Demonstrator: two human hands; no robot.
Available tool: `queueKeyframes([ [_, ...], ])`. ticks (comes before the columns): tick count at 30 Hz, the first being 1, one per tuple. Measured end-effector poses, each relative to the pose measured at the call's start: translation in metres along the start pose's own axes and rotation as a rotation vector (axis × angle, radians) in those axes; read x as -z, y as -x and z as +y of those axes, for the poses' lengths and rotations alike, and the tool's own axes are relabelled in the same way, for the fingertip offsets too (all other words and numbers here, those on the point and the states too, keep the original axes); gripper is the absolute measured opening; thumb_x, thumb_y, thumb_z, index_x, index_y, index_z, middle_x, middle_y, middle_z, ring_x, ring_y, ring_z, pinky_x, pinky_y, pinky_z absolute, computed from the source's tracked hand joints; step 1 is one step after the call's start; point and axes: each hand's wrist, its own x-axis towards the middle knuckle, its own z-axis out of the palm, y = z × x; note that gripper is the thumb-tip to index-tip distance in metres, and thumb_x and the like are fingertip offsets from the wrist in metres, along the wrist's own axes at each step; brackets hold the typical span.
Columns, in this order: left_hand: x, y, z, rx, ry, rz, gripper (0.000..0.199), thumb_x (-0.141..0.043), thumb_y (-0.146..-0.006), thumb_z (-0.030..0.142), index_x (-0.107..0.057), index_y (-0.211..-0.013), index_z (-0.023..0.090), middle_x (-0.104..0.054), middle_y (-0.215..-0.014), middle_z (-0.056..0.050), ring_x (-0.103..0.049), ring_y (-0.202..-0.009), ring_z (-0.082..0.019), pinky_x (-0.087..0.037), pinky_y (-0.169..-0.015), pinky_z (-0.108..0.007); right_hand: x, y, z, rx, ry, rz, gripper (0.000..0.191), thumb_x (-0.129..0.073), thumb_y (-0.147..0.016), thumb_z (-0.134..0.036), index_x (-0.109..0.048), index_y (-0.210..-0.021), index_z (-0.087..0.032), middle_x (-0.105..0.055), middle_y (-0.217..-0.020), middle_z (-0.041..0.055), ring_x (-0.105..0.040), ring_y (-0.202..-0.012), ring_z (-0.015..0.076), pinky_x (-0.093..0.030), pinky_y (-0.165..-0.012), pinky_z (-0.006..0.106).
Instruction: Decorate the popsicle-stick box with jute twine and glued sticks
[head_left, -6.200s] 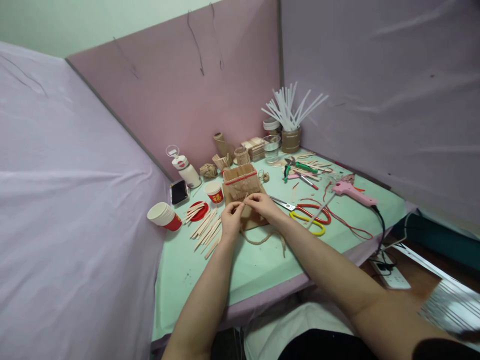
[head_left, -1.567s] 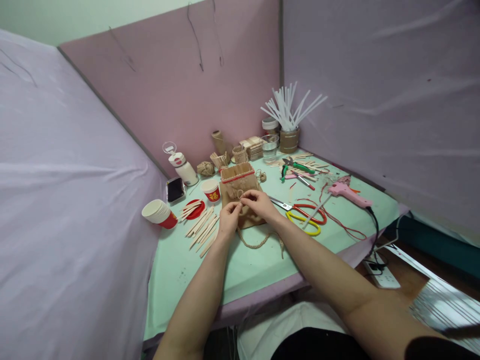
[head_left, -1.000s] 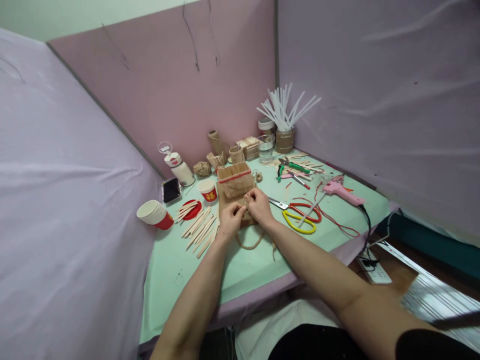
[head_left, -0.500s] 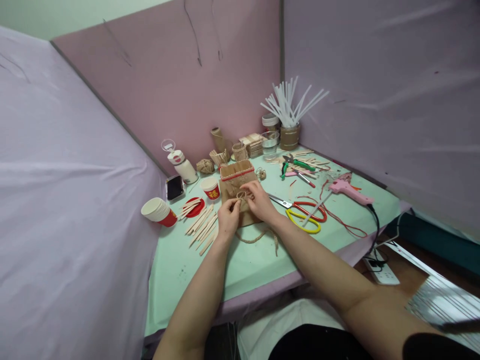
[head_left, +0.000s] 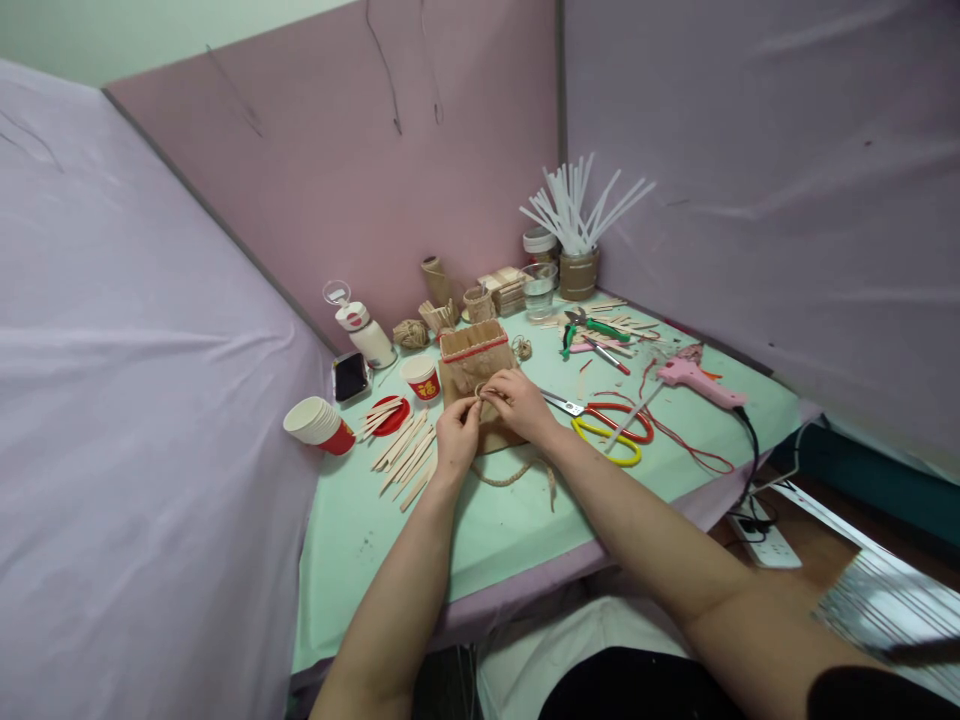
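Note:
A brown box-like container (head_left: 474, 352) with a red line round its rim stands at the middle of the table. In front of it, my left hand (head_left: 458, 432) and my right hand (head_left: 519, 402) meet with pinched fingertips. Between them shows a small loop of tan twine (head_left: 481, 391), which both hands grip; its finer detail is hidden by my fingers. Below my hands, a braided tan cord (head_left: 511, 480) curves over the green tabletop. To the right of my right hand lie scissors (head_left: 600, 420) with one red and one yellow handle.
Wooden sticks (head_left: 409, 455) and stacked paper cups (head_left: 319, 424) lie on the left, near a single paper cup (head_left: 421, 378). A pink glue gun (head_left: 701, 382) with a black cable rests at right. Pliers (head_left: 589, 328), a water cup (head_left: 539, 290) and white glue sticks (head_left: 574, 205) are farther back.
My right hand's fingers have come down and closer to my left fingertips, and the twine loop shows smaller between them. My left hand has hardly moved.

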Motion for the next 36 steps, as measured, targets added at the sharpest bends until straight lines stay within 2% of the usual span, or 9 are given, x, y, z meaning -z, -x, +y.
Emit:
queueKeyframes([
  [8,0.001,0.000,0.006,0.004,0.095,-0.114,0.021,-0.054,-0.079,0.027,-0.070,-0.088,0.016,-0.070,-0.085,-0.005,-0.060,-0.075,-0.016,-0.045,-0.073,-0.028,-0.002,0.000,-0.006,-0.333,-0.246,0.052,0.019,-0.049,-0.082,-0.030,-0.059,-0.071,-0.017,-0.059,-0.067,-0.0004,-0.051,-0.064,0.0128,-0.038,-0.063,0.024],
  [11,0.001,0.000,0.008,0.019,0.121,-0.137,0.022,-0.054,-0.079,0.027,-0.070,-0.089,0.016,-0.070,-0.083,-0.005,-0.059,-0.070,-0.015,-0.045,-0.069,-0.027,-0.003,0.000,-0.004,-0.401,-0.291,0.062,0.020,-0.051,-0.080,-0.033,-0.058,-0.070,-0.017,-0.058,-0.064,-0.0010,-0.050,-0.063,0.0130,-0.037,-0.061,0.024],
  [18,0.001,0.001,0.013,0.037,0.196,-0.116,0.023,-0.054,-0.079,0.030,-0.069,-0.088,0.015,-0.070,-0.091,-0.007,-0.061,-0.086,-0.019,-0.045,-0.080,-0.030,-0.003,-0.002,-0.008,-0.474,-0.435,0.046,0.020,-0.054,-0.077,-0.035,-0.060,-0.070,-0.016,-0.058,-0.065,-0.0011,-0.051,-0.064,0.0125,-0.039,-0.063,0.024],
  [21,0.002,0.000,0.012,0.060,0.214,-0.103,0.024,-0.055,-0.079,0.032,-0.069,-0.087,0.015,-0.070,-0.090,-0.007,-0.061,-0.086,-0.018,-0.044,-0.081,-0.029,-0.003,-0.002,-0.010,-0.480,-0.501,0.044,0.022,-0.055,-0.076,-0.037,-0.060,-0.071,-0.017,-0.058,-0.066,-0.0012,-0.051,-0.065,0.0121,-0.039,-0.064,0.024],
  [26,0.002,-0.003,0.001,0.099,0.274,-0.088,0.025,-0.056,-0.079,0.037,-0.068,-0.086,0.016,-0.064,-0.075,-0.002,-0.054,-0.068,-0.013,-0.041,-0.066,-0.025,-0.004,-0.004,-0.005,-0.521,-0.646,0.063,0.034,-0.044,-0.082,-0.045,-0.063,-0.089,-0.017,-0.057,-0.065,-0.0013,-0.046,-0.055,0.0102,-0.038,-0.056,0.024],
  [30,-0.001,-0.003,-0.005,0.135,0.345,-0.091,0.028,-0.057,-0.077,0.042,-0.066,-0.084,0.017,-0.056,-0.063,0.001,-0.045,-0.059,-0.011,-0.035,-0.057,-0.023,-0.004,-0.004,-0.002,-0.524,-0.617,0.039,0.034,-0.045,-0.082,-0.037,-0.060,-0.104,-0.018,-0.056,-0.063,-0.0023,-0.047,-0.055,0.0107,-0.038,-0.056,0.024],
  [32,-0.002,-0.004,-0.005,0.143,0.365,-0.099,0.029,-0.058,-0.076,0.044,-0.066,-0.082,0.016,-0.057,-0.065,0.000,-0.044,-0.059,-0.011,-0.035,-0.057,-0.023,-0.003,-0.003,-0.003,-0.468,-0.543,-0.010,0.028,-0.048,-0.081,-0.034,-0.061,-0.100,-0.018,-0.059,-0.068,-0.0016,-0.051,-0.061,0.0115,-0.040,-0.061,0.024],
  [36,-0.003,-0.003,-0.004,0.149,0.364,-0.107,0.032,-0.057,-0.075,0.047,-0.064,-0.080,0.016,-0.055,-0.064,0.000,-0.042,-0.057,-0.010,-0.034,-0.056,-0.023,-0.002,-0.001,-0.004,-0.388,-0.312,-0.056,0.021,-0.048,-0.081,-0.032,-0.061,-0.073,-0.018,-0.061,-0.067,-0.0004,-0.054,-0.066,0.0127,-0.039,-0.065,0.025],
])
